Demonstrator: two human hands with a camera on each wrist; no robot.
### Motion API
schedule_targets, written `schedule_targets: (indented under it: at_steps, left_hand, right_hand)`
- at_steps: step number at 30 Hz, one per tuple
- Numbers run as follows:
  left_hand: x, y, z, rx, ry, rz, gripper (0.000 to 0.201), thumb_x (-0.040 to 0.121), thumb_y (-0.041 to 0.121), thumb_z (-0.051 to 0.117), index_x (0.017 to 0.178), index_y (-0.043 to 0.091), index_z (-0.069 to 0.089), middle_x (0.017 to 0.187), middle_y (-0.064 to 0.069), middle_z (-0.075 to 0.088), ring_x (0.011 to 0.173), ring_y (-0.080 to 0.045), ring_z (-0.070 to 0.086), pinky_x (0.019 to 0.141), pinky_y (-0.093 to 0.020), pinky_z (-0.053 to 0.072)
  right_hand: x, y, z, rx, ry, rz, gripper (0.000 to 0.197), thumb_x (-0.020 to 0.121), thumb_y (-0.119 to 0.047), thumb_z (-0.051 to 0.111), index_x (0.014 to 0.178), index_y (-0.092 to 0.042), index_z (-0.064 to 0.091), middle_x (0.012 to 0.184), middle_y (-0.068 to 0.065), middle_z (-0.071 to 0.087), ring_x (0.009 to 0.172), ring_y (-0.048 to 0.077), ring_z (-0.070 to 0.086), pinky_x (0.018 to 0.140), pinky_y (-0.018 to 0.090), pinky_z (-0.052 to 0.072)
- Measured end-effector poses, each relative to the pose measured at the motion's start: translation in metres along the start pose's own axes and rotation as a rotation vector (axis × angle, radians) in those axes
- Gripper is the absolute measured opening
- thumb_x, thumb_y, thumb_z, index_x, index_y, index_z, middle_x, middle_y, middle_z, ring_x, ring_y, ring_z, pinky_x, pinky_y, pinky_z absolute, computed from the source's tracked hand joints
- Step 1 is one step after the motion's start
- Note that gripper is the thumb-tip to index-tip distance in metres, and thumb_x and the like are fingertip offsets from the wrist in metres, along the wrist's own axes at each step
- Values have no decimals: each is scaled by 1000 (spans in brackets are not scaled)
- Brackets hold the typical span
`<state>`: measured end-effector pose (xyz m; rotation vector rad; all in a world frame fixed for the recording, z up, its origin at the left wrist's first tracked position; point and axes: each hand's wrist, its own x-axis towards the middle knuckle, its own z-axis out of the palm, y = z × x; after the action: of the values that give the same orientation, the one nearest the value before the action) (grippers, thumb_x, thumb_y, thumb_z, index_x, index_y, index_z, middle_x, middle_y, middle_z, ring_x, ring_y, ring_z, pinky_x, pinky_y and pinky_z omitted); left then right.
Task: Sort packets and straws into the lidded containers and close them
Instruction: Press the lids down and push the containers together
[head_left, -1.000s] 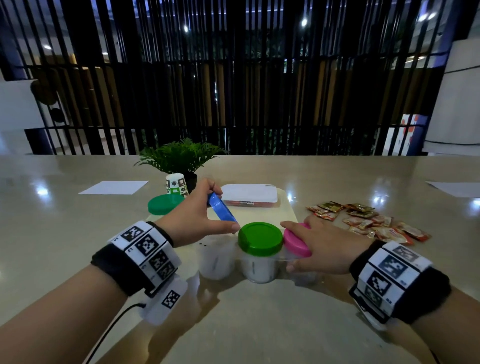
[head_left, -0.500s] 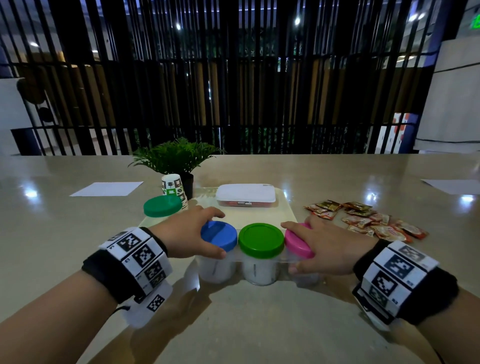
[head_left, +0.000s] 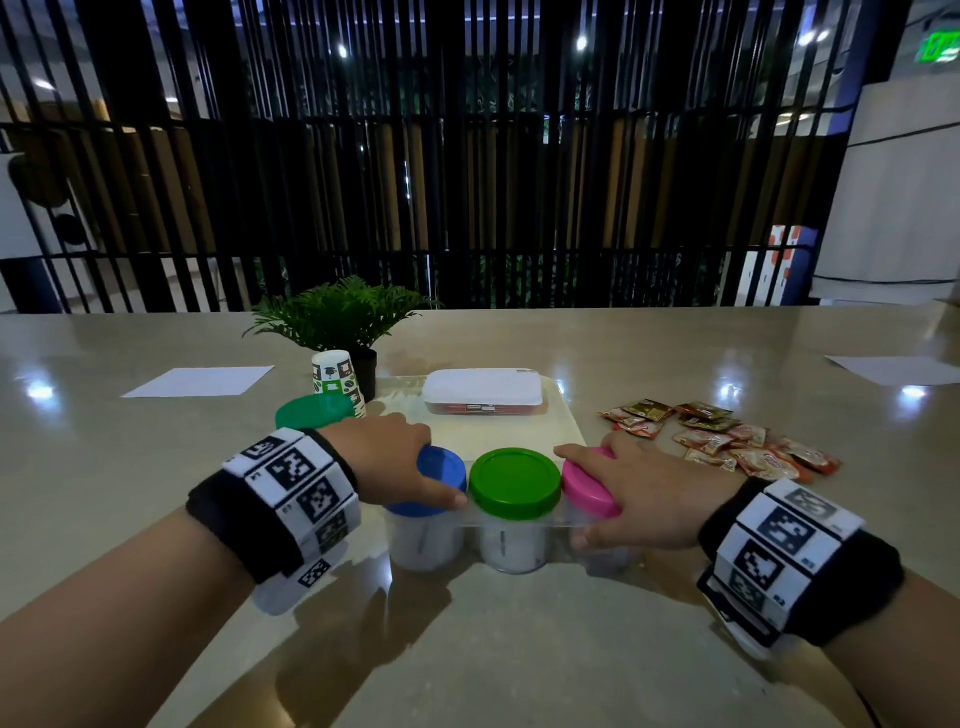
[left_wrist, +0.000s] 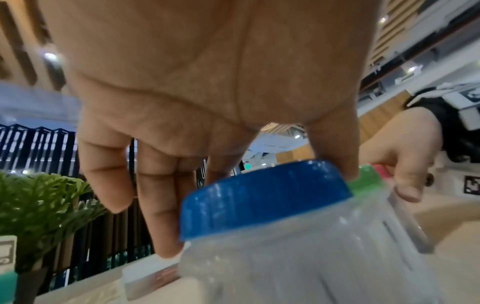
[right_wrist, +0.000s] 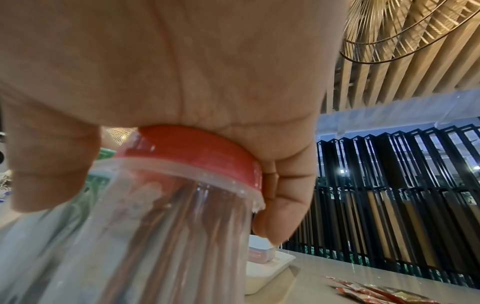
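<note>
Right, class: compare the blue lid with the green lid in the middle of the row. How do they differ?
The blue lid is gripped by the left hand; the green lid is untouched. The blue lid is partly hidden by fingers; the green lid shows whole. Both are round and sit on clear containers in one row.
</note>
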<state>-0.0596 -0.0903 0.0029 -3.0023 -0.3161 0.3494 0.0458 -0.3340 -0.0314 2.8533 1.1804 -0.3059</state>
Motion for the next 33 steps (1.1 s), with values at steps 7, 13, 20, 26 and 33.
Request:
schedule_targets:
  at_steps: [7,13,20,26,33]
  left_hand:
    - [0,-2,-6,-124,-137,191,86,83,46,71,151,35,20,150,4,28,136,-19,34,111,-38,36]
    - [-2,3,-8,24,-8,-7,98,68,86,49,142,22,38,133,-2,46,119,-22,49,100,-39,43]
    - [-5,0,-14,-102,-152,184,89,82,49,72,153,32,20,153,7,25,139,-17,30,112,-35,33]
    - [-1,4,-5,-3,-24,-18,95,71,85,42,138,19,42,132,-3,50,115,-21,52,98,-37,44]
    - [-7,-6,-11,-225,-102,165,93,81,53,70,153,35,14,159,9,17,144,-15,23,115,-34,27]
  right_hand:
    - [0,0,0,3,-2,-3,97,74,-72,58,144,-50,-6,143,0,22,128,24,31,104,46,39]
    - [1,1,-1,-3,-6,-6,98,73,-72,58,144,-50,-6,145,1,21,130,24,29,104,46,38]
    - [0,0,-2,-2,-3,-12,98,74,-72,58,145,-49,-6,146,0,20,130,25,29,104,45,38]
    - [-1,1,-3,-1,0,-18,98,74,-72,58,146,-48,-5,144,2,21,129,25,30,103,44,39]
    - [-2,0,-2,2,-1,-18,98,73,-73,57,145,-48,-5,143,0,22,127,25,31,103,45,39]
